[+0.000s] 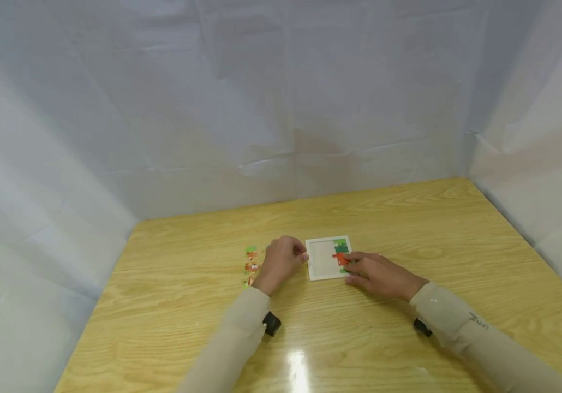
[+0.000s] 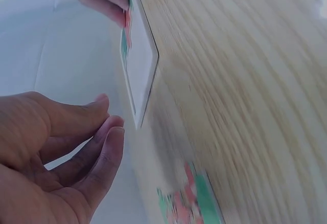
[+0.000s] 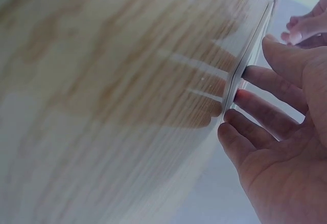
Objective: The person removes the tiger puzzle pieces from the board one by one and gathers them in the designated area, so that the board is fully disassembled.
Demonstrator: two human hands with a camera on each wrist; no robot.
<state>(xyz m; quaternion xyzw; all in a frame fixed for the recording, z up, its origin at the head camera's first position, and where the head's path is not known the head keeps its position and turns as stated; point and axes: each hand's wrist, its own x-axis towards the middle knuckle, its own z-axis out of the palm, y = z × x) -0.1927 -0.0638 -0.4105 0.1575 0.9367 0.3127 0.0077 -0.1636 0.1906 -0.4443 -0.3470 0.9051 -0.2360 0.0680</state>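
A white puzzle tray (image 1: 322,261) lies on the wooden table. Along its right side sit a green piece (image 1: 341,245) and a red piece (image 1: 342,259). My right hand (image 1: 378,274) has its fingertips on the red piece and the tray's right edge, the fingers nearly straight. At the tray's left edge hovers my left hand (image 1: 283,259), fingers loosely bent. Its thumb and fingertips (image 2: 113,132) come close together in the left wrist view, with no piece showing between them. Left of that hand lies a column of loose puzzle pieces (image 1: 251,267), partly hidden by it.
The wooden table (image 1: 202,338) carries the tray and the pieces near its middle. White sheeting (image 1: 281,109) hangs behind the table and along both sides. A dark wrist device (image 1: 271,323) is under the left sleeve, another (image 1: 422,327) under the right.
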